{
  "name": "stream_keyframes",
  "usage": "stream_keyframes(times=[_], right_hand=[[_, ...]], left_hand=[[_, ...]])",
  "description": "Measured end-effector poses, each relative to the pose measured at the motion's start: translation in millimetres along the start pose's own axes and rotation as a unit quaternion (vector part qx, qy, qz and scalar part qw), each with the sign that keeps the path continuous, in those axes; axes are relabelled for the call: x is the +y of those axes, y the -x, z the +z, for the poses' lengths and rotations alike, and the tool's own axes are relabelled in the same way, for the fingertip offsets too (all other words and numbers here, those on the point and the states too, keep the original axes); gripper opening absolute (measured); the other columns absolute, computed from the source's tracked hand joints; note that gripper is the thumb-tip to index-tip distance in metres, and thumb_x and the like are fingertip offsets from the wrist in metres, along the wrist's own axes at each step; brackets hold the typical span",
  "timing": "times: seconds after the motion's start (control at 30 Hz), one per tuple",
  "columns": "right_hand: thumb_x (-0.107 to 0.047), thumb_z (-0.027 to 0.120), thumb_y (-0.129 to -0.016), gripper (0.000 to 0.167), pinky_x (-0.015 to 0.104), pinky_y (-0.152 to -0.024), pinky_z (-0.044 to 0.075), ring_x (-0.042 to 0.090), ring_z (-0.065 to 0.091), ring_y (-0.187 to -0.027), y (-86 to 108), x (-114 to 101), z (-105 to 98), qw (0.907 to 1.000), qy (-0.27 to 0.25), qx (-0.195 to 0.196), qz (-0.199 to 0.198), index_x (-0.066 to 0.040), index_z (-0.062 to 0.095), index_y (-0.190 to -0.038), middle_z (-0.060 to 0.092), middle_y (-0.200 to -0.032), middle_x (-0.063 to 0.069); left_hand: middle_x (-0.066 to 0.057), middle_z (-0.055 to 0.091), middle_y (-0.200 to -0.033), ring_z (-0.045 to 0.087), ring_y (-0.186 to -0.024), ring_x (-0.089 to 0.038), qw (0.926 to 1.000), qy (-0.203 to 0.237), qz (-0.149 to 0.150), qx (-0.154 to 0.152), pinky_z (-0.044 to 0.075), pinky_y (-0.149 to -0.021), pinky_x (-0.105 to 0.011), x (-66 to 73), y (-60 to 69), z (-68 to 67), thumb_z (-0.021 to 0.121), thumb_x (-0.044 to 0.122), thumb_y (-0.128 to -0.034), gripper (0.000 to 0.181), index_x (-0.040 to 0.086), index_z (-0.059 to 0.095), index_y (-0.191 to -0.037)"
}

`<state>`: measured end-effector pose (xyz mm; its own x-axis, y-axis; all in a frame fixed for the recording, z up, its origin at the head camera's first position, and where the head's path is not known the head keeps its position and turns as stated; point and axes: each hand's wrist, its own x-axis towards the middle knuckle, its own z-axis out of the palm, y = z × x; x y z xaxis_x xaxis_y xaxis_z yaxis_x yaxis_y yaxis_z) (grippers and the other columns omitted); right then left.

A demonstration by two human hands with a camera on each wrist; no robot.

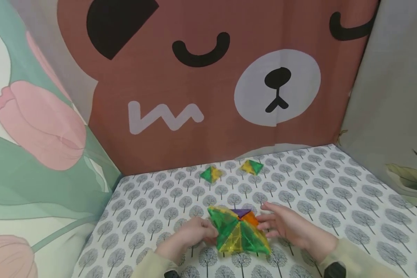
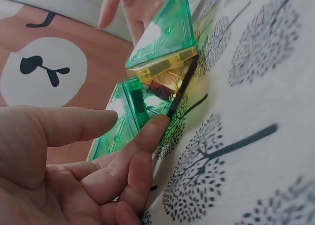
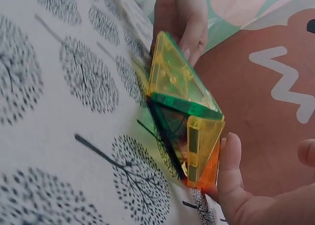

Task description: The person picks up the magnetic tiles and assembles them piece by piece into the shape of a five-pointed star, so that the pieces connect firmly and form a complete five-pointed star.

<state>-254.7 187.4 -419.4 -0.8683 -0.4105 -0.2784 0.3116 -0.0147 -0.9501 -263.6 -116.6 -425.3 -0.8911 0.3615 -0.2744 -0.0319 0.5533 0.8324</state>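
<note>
A structure of see-through magnetic tiles (image 1: 234,233) stands on the tree-print cloth, with green and yellow triangles in front and purple and orange ones behind. At its left side my left hand (image 1: 196,231) pinches a green tile (image 2: 115,124) between thumb and fingers. My right hand (image 1: 290,224) is at the right side, its fingers spread and fairly straight. In the right wrist view, fingertips of that hand touch the orange tile (image 3: 210,168) beside a yellow triangle (image 3: 201,144). The structure's underside is hollow, and dark edges lie near the cloth.
Two small green-and-yellow tile pyramids, a left one (image 1: 211,174) and a right one (image 1: 252,167), sit farther back on the tree-print cloth (image 1: 146,218). A bear-print curtain (image 1: 153,85) rises behind, and a tulip-print curtain (image 1: 41,127) hangs at the left.
</note>
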Motion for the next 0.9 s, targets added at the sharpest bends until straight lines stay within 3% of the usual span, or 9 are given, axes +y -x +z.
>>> stream_keyframes(times=[0.1, 0.2, 0.27, 0.37, 0.47, 0.6, 0.77, 0.83, 0.9], right_hand=[[-0.055, 0.046, -0.100, 0.090, 0.041, -0.081, 0.055, 0.030, 0.063, -0.099, -7.0, -2, -3, 0.9995, 0.029, 0.011, 0.008, 0.012, 0.013, -0.150, 0.043, -0.140, 0.036], [-0.049, 0.046, -0.102, 0.082, 0.042, -0.083, 0.055, 0.033, 0.063, -0.099, -21.2, -8, -11, 0.9974, 0.064, 0.033, 0.004, 0.015, 0.019, -0.147, 0.050, -0.133, 0.034], [-0.042, 0.046, -0.104, 0.076, 0.044, -0.088, 0.054, 0.038, 0.062, -0.105, -38.1, -14, -18, 0.9957, 0.080, 0.046, -0.003, 0.017, 0.021, -0.145, 0.051, -0.131, 0.035], [-0.032, 0.042, -0.107, 0.069, 0.047, -0.099, 0.048, 0.044, 0.054, -0.120, -73.7, -23, -24, 0.9947, 0.096, 0.035, -0.015, 0.018, 0.016, -0.146, 0.044, -0.136, 0.039], [-0.026, 0.038, -0.108, 0.066, 0.050, -0.107, 0.040, 0.046, 0.044, -0.130, -113.4, -33, -22, 0.9957, 0.090, 0.013, -0.017, 0.016, 0.009, -0.149, 0.036, -0.143, 0.040], [-0.018, 0.033, -0.108, 0.059, 0.050, -0.111, 0.033, 0.046, 0.035, -0.136, -158.3, -43, -16, 0.9962, 0.080, 0.006, -0.033, 0.016, 0.008, -0.150, 0.028, -0.148, 0.039], [-0.008, 0.030, -0.106, 0.053, 0.050, -0.114, 0.028, 0.047, 0.028, -0.139, -196.7, -51, -12, 0.9975, 0.056, 0.012, -0.042, 0.016, 0.011, -0.149, 0.018, -0.153, 0.037], [-0.007, 0.031, -0.105, 0.052, 0.050, -0.114, 0.028, 0.046, 0.029, -0.139, -206.2, -52, -10, 0.9982, 0.042, 0.018, -0.039, 0.016, 0.013, -0.149, 0.018, -0.154, 0.035], [-0.006, 0.032, -0.104, 0.051, 0.050, -0.113, 0.030, 0.046, 0.031, -0.138, -212.6, -53, -8, 0.9983, 0.041, 0.022, -0.034, 0.015, 0.016, -0.149, 0.022, -0.153, 0.035]], left_hand=[[-0.006, 0.073, -0.079, 0.067, -0.077, -0.020, 0.9997, 0.013, 0.007, -0.018, 0.046, -0.092, -0.051, -2.6, 2.3, -7.4, 0.068, 0.021, -0.0883, 0.015, 0.008, 0.076, -0.088], [-0.009, 0.073, -0.083, 0.068, -0.079, -0.022, 0.9995, 0.026, 0.015, 0.003, 0.051, -0.087, -0.044, -6.5, -6.4, -27.4, 0.065, 0.020, -0.0915, 0.020, 0.002, 0.074, -0.095], [-0.011, 0.072, -0.090, 0.068, -0.084, -0.024, 0.9978, 0.049, 0.009, 0.043, 0.053, -0.085, -0.041, -9.5, -19.7, -46.0, 0.062, 0.019, -0.0935, 0.025, -0.003, 0.070, -0.104], [-0.018, 0.068, -0.111, 0.065, -0.102, -0.031, 0.9882, 0.115, -0.014, 0.101, 0.053, -0.089, -0.043, -12.8, -47.0, -71.7, 0.055, 0.018, -0.0983, 0.036, -0.008, 0.060, -0.122], [-0.027, 0.052, -0.136, 0.052, -0.125, -0.038, 0.9748, 0.195, -0.018, 0.107, 0.046, -0.101, -0.045, -15.1, -78.7, -88.2, 0.046, 0.017, -0.1034, 0.045, -0.011, 0.043, -0.139], [-0.028, 0.033, -0.151, 0.035, -0.139, -0.039, 0.9557, 0.278, -0.006, 0.097, 0.039, -0.108, -0.044, -15.0, -117.7, -96.8, 0.040, 0.014, -0.1061, 0.049, -0.010, 0.029, -0.148], [-0.024, 0.038, -0.150, 0.038, -0.138, -0.034, 0.9294, 0.346, -0.017, 0.127, 0.041, -0.107, -0.040, -13.2, -149.3, -99.6, 0.043, 0.015, -0.1060, 0.048, -0.006, 0.035, -0.148], [-0.022, 0.042, -0.148, 0.041, -0.136, -0.033, 0.9246, 0.354, -0.026, 0.138, 0.043, -0.105, -0.040, -13.1, -154.8, -99.8, 0.045, 0.015, -0.1056, 0.047, -0.004, 0.037, -0.148], [-0.022, 0.042, -0.148, 0.042, -0.135, -0.034, 0.9256, 0.351, -0.026, 0.139, 0.043, -0.105, -0.040, -12.7, -157.7, -99.6, 0.045, 0.012, -0.1055, 0.046, -0.005, 0.036, -0.148]])
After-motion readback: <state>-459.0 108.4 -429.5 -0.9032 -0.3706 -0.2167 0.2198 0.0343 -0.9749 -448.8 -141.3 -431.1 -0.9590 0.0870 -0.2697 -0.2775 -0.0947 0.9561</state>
